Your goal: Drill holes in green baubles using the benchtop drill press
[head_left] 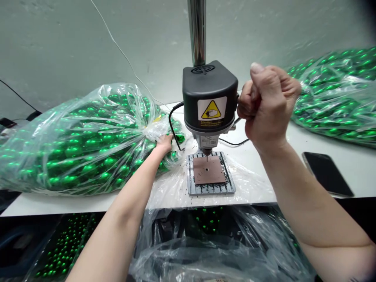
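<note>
Crumpled clear plastic spreads below the front edge of the desk. Above it, my left grip reaches to the gathered mouth of a clear bag full of shiny green beads; the fingers are partly hidden, so I cannot tell whether they grasp anything. My right grip is clenched against the side of the black drill head, whose thin bit points down over a brown pad on the grey base plate.
</note>
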Demonstrator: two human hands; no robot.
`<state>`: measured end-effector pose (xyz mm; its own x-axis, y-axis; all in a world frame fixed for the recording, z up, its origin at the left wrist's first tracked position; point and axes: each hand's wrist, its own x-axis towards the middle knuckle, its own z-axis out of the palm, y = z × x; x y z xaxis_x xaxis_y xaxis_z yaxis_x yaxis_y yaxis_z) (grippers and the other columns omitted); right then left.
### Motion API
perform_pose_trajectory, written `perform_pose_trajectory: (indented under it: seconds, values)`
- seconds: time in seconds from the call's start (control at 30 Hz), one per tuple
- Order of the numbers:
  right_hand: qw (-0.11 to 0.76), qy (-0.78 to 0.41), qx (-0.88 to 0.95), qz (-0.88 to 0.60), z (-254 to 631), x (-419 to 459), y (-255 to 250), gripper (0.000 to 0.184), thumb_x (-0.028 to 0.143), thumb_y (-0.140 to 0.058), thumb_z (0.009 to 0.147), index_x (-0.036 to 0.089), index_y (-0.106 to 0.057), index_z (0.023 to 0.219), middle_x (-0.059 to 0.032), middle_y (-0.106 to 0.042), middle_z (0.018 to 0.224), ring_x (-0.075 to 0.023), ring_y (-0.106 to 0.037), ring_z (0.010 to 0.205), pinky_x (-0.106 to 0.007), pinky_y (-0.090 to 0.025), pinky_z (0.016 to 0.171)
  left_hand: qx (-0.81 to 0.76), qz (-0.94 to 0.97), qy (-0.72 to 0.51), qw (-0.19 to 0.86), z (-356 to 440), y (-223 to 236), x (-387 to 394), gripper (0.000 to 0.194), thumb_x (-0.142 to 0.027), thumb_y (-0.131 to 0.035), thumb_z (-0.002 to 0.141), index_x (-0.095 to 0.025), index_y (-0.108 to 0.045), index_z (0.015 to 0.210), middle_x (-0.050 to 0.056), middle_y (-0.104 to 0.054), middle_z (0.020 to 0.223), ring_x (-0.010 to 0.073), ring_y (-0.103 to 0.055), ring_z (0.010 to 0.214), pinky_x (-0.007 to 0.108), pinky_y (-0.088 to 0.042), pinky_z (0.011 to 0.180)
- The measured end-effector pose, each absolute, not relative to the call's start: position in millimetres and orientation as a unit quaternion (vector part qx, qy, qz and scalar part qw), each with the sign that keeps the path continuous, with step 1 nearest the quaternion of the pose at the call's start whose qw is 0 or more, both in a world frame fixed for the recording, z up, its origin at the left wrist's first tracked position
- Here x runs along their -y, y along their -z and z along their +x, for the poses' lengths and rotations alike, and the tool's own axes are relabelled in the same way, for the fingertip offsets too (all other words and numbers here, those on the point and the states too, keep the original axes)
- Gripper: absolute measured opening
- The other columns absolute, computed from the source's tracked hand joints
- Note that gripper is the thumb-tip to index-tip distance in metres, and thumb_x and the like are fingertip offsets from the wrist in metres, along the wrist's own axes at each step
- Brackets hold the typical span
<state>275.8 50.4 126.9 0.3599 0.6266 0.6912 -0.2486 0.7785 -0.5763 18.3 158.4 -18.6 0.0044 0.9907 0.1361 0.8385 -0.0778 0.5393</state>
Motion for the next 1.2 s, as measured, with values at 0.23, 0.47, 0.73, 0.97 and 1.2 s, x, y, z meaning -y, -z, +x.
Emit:
perform_pose_trajectory:
  seconds: [0.23, 0.47, 0.73, 0.97, 1.2]
  values:
    - [0.807, -0.26, 0.492, -0.196, 276, -53, -127, 0.059, 0.053, -0.08, 0.077, 0.024, -0.037, 0.051, 0.006, -0.035, 0.041, -0.0092, -0.027, 0.033, -0.032, -0.014, 0.032, -0.61, 0.614, -0.452, 0.215, 8, -6, -78, 0.049, -0.044, -0.08, 0.074, -0.024, -0.058, 0.114, -0.001, -0.057, 0.082, 0.0164, -0.059, 0.076, 0.026, -0.048, 0.069]
    - [0.811, -0.263, 0.485, -0.195, 275, -54, -127, 0.063, 0.056, -0.081, 0.074, 0.024, -0.033, 0.05, 0.0063, -0.03, 0.039, -0.0081, -0.024, 0.033, -0.03, -0.01, 0.032, -0.479, 0.339, -0.494, 0.642, 17, -8, -9, 0.044, -0.06, -0.068, 0.087, -0.021, -0.065, 0.106, 0.01, -0.071, 0.106, 0.0235, -0.071, 0.095, 0.038, -0.061, 0.078]
    - [0.797, -0.243, 0.507, -0.221, 275, -54, -127, 0.068, 0.074, -0.07, 0.076, 0.025, -0.029, 0.054, 0.0065, -0.029, 0.041, -0.008, -0.022, 0.035, -0.03, -0.014, 0.034, -0.469, 0.355, -0.496, 0.638, 55, 24, -12, 0.045, -0.035, -0.09, 0.065, -0.017, -0.067, 0.099, 0.007, -0.074, 0.104, 0.0187, -0.07, 0.092, 0.038, -0.06, 0.087]
    - [0.783, -0.223, 0.53, -0.237, 277, -56, -127, 0.07, 0.085, -0.058, 0.074, 0.025, -0.027, 0.056, 0.0066, -0.03, 0.042, -0.0083, -0.021, 0.036, -0.031, -0.018, 0.035, -0.519, 0.511, -0.474, 0.494, 76, 50, -18, 0.062, -0.046, -0.087, 0.067, -0.017, -0.066, 0.117, 0.008, -0.075, 0.102, 0.0209, -0.069, 0.095, 0.032, -0.053, 0.082]
    - [0.787, -0.232, 0.536, -0.199, 277, -58, -125, 0.067, 0.079, -0.062, 0.077, 0.026, -0.028, 0.057, 0.0069, -0.029, 0.042, -0.0088, -0.022, 0.035, -0.031, -0.017, 0.035, -0.528, 0.577, -0.437, 0.444, 94, 58, -18, 0.06, -0.042, -0.086, 0.068, -0.017, -0.069, 0.12, 0.005, -0.072, 0.091, 0.0166, -0.063, 0.08, 0.028, -0.049, 0.071]
